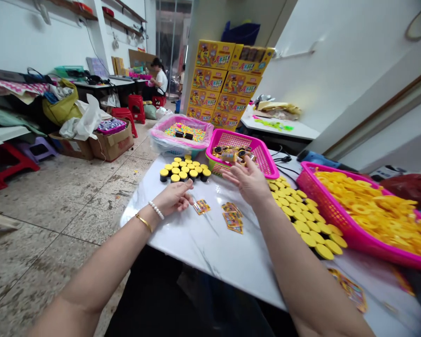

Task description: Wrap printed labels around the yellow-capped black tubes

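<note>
My left hand (174,196) rests on the white marble table (210,243), fingers curled together, just in front of a cluster of black pots with yellow lids (185,170). What it holds, if anything, is hidden. My right hand (248,181) hovers with fingers spread near the front edge of a small pink basket (263,159) that holds dark pots and small items. Small printed stickers (232,217) lie on the table between and below my hands. A row of loose yellow lids (303,215) lies to the right of my right arm.
A large pink basket (337,220) full of yellow rings stands at the right. A bowl of coloured beads (182,133) sits behind the pots. Yellow cartons (224,84) are stacked beyond. A person (158,79) sits at a far table. Red stools and boxes line the floor at left.
</note>
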`<state>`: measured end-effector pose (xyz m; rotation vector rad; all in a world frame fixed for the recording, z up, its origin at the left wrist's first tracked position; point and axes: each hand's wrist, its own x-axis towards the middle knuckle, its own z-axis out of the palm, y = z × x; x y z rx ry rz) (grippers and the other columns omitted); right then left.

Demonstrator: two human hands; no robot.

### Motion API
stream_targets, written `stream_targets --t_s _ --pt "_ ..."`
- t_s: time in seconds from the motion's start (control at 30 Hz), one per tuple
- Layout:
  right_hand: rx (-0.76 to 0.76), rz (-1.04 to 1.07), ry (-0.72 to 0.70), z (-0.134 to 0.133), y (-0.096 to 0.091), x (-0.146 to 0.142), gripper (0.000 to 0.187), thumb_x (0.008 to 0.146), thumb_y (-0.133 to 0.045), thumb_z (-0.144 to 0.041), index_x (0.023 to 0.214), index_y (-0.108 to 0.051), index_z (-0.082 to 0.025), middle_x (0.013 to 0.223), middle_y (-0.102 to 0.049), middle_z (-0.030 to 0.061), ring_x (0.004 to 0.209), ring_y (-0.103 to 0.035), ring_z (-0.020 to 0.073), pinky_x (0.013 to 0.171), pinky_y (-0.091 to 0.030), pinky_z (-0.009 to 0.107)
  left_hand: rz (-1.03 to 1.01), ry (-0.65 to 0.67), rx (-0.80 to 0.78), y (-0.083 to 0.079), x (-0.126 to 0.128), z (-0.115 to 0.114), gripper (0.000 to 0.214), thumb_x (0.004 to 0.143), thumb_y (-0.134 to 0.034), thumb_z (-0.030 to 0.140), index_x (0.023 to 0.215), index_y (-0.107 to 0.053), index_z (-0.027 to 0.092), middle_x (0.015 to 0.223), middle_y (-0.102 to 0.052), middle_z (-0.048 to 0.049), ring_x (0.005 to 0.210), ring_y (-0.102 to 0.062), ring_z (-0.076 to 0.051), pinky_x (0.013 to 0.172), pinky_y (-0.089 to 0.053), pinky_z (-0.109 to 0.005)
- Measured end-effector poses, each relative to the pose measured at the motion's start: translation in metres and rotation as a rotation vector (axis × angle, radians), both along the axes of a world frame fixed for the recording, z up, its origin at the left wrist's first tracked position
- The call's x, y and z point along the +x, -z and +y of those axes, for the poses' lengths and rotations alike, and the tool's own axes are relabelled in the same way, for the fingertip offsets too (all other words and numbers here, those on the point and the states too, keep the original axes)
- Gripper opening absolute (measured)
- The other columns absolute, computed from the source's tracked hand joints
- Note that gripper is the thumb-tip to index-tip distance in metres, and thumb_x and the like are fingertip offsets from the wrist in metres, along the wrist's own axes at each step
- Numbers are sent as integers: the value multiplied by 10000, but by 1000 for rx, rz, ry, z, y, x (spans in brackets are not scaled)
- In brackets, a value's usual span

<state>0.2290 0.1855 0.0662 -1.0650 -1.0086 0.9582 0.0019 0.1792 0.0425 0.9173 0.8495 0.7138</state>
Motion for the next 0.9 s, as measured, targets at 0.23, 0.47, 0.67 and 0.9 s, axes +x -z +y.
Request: stream_targets --t_s 0.23,0.47,0.67,0.9 --pt "-12 -574 148 -4 23 -9 353 766 -700 -359 1058 -677 -162 828 -709 47 635 -699 188 473 -544 274 45 30 89 5 0 2 299 838 -735 379 809 -565 135 569 -626 -4 342 -460 -42 312 -296 -144" --pt "137 -1236 -446 -9 33 -22 63 762 -710 -151 776 -737 -206 820 -635 20 772 -612 158 736 -475 281 302 -62 266 12 4 2 202 858 -681 302 786 -572 149 575 -619 15 365 -473 -59 354 -311 -170" --pt "239 -1233 -450 -15 25 -27 88 800 -632 -107 762 -648 -184 843 -617 38 779 -579 161 739 -459 285 530 -41 558 18 4 3 252 768 -735 387 798 -679 143 702 -686 -15 476 -540 -89 460 -392 -206" --pt "-49 -859 -289 -17 26 -33 200 757 -720 -256 914 -613 -194 819 -682 6 614 -593 114 569 -473 233 571 18 458 15 3 1 279 821 -676 383 675 -665 145 413 -519 36 381 -426 -82 442 -302 -202"
